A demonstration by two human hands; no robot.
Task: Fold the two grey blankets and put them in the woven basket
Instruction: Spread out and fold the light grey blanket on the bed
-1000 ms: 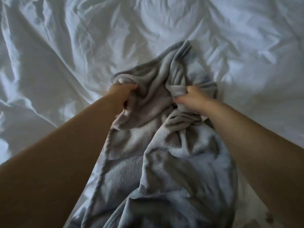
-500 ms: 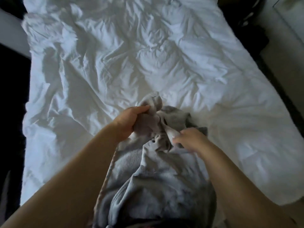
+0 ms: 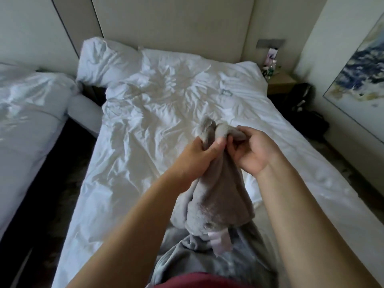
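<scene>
Grey fleece fills the nearest part of the view: the blanket point(image 3: 220, 196) hangs bunched over the foot end of the bed point(image 3: 145, 121), just beyond a strip of dark red clothing point(image 3: 199, 280) at the bottom edge. A pale tag point(image 3: 220, 240) shows low on the blanket. Higher up, above the middle of the bed, both hands hold its top edge close together (almost touching). The left hand point(image 3: 199, 154) pinches a fold between thumb and fingers, and the right hand point(image 3: 255, 150) is curled around a bunched corner. Beyond them the bed's white cover lies crumpled, with a pillow point(image 3: 104, 59) at its head. A small nightstand point(image 3: 280, 82) stands at the bed's far right corner, and a second bed point(image 3: 31, 104) lies to its left.
</scene>
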